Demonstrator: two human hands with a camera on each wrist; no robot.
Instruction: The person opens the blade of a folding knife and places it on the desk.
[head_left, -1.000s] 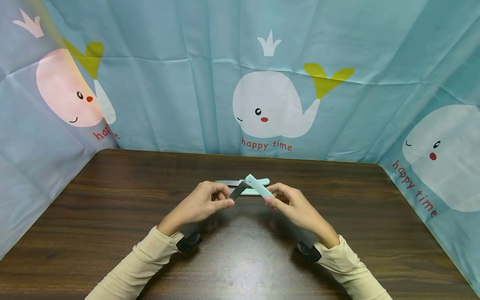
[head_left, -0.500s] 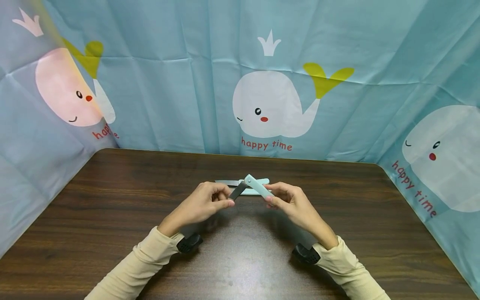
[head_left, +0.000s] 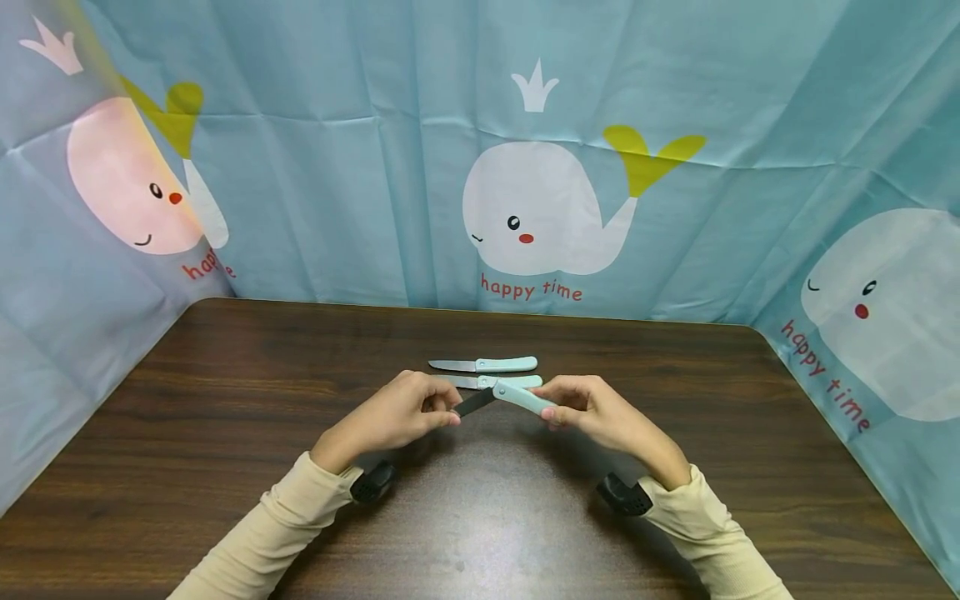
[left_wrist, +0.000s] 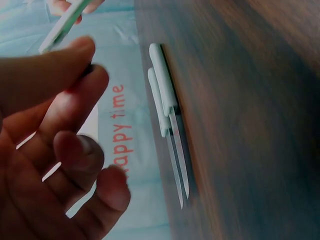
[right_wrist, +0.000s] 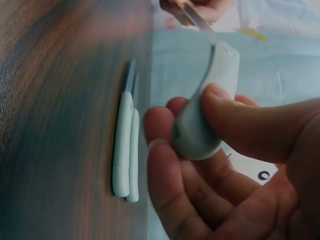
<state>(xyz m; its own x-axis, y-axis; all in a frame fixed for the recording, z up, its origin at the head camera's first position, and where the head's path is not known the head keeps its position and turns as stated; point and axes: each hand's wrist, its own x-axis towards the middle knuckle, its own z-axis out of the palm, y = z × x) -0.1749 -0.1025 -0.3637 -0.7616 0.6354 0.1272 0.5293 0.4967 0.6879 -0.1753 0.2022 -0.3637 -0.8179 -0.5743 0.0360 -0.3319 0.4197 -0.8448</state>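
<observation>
Above the table my two hands hold a folding knife [head_left: 525, 398] with a pale mint handle, bent at its pivot in a shallow angle. My left hand [head_left: 405, 412] pinches its dark-looking blade [head_left: 476, 402] near the tip between thumb and index finger. The end of the mint handle sits in the fingers of my right hand [head_left: 603, 417], its thumb pressed along the side, as the right wrist view shows on the handle [right_wrist: 227, 65]. Just behind lie two matching knives, a far one [head_left: 508, 364] and a nearer one [head_left: 527, 381], both unfolded with blades pointing left.
A dark wood-grain table [head_left: 480, 517] spreads under both arms. Pale blue curtain [head_left: 337, 167] printed with whales hangs along its back and sides. Black wrist cameras [head_left: 625, 495] sit at both cream sleeve cuffs.
The knife in my hands has gone from a sharp bend to a flatter one. Its pivot has dropped toward me, and the right hand has moved slightly right, uncovering the two knives behind.
</observation>
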